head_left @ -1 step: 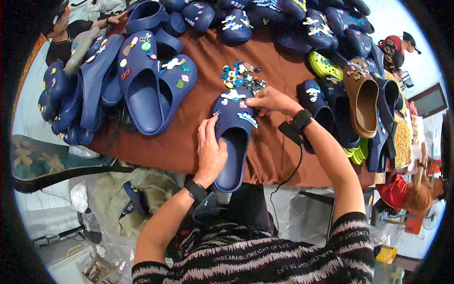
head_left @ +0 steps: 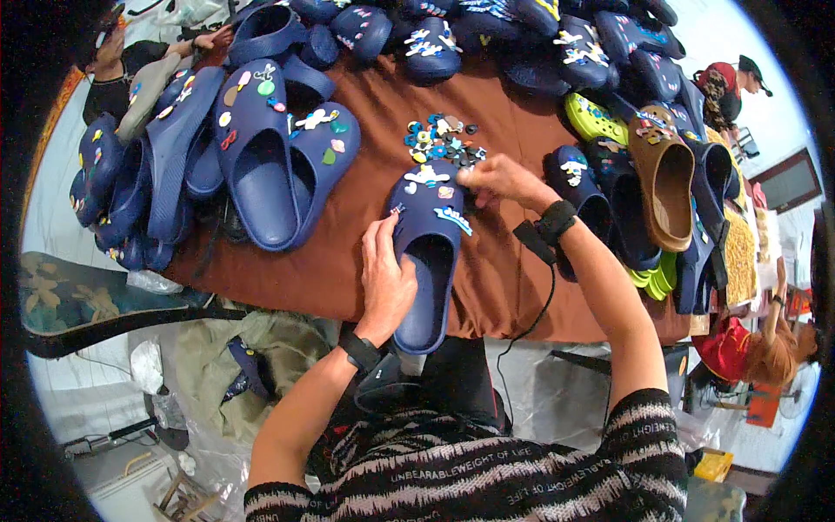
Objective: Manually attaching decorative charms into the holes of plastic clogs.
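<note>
While the left hand [head_left: 389, 277] grips the clog [head_left: 424, 222] along its left side, seemingly to steady it, the right hand [head_left: 506, 183] bunches by the toe's right edge; whether it pinches anything, one cannot tell. The clog lies between both, loose charms [head_left: 437, 137] beyond it, presumably for easy reach.

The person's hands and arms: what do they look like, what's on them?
The left hand and right hand are gloveless. A black strap circles the left wrist, a chunky black strap the right, with a small black box and thin black cable beside it. Short black sleeves have pale jagged stripes.
</note>
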Demonstrator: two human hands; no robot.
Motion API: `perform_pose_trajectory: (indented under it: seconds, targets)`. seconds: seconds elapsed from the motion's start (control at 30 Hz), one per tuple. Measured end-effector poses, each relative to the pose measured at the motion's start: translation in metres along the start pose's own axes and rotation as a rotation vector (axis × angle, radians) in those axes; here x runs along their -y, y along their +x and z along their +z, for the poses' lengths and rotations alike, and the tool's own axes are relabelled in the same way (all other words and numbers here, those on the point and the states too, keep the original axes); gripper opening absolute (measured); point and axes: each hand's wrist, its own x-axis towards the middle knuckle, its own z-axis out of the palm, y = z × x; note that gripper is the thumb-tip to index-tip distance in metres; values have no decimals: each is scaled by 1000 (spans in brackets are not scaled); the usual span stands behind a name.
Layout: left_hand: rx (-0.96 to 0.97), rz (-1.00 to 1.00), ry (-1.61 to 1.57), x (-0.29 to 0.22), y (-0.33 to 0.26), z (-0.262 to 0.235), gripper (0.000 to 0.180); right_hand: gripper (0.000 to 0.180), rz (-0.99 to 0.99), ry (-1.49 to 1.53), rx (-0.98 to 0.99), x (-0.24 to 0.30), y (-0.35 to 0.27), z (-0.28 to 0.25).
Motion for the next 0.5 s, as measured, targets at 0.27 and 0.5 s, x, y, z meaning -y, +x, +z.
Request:
perform_pose_trajectory:
  seconds: [0.27,0.5]
  targets:
    - [-5,17,2,2,0,2,64,28,34,201,-483,-83,-23,-46]
    - [14,7,-4,6,-1,1,62,25,42,-267,-607,-89,-12,-14]
